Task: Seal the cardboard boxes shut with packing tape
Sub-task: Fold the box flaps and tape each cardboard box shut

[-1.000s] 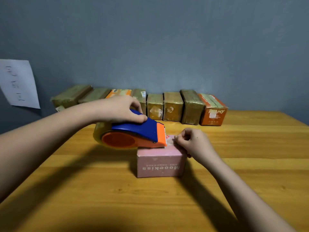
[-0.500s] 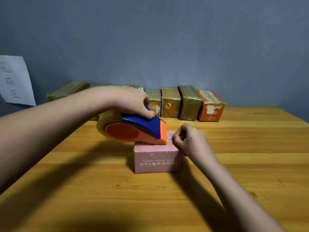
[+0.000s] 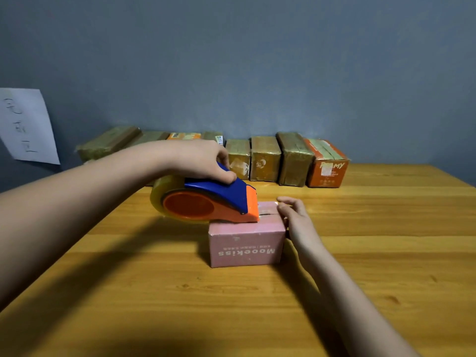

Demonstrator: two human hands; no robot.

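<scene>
Reading "Mooekiss" upside down on pink box (image 3: pixel 246 247) under tape dispenser (image 3: pixel 211 202).

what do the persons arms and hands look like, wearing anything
Both forearms are bare as far as the frame shows: no sleeves, gloves, watch or bracelets. No rings or markings show on the left hand or the right hand. Nails look short; polish cannot be told.
</scene>
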